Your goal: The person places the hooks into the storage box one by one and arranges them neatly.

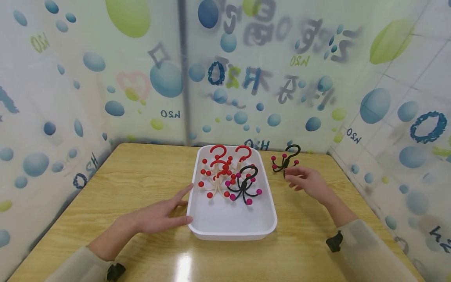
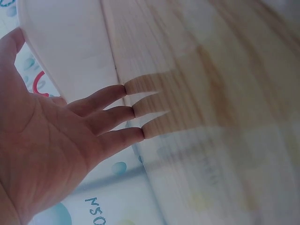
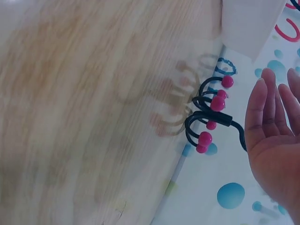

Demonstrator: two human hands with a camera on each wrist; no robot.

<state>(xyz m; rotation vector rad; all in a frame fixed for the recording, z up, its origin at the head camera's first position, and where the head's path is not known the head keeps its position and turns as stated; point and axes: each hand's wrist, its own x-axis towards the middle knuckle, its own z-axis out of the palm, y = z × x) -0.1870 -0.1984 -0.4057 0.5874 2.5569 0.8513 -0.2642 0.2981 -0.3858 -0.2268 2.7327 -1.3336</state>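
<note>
A white tray [image 1: 225, 225] sits on the table, holding several red-handled hooks with cream arms and red balls [image 1: 218, 184]. In its front right lies a black multi-arm hook with magenta balls [image 1: 244, 186]. My left hand [image 1: 158, 214] is spread at the tray's left side, thumb and index fingertip touching its rim; the other fingertips reach down to the tabletop in the left wrist view. Right of the tray, a second black multi-arm hook [image 1: 287, 162] stands on the table with its curved handle up. My right hand [image 1: 310, 182] is beside it, fingers loosely extended [image 3: 262, 112], holding nothing.
The wooden table [image 1: 148, 172] meets a wall covering [image 1: 148, 117] printed with balloons and letters along its back edge and on both sides. The tabletop is glossy and mirrors the hook and fingers.
</note>
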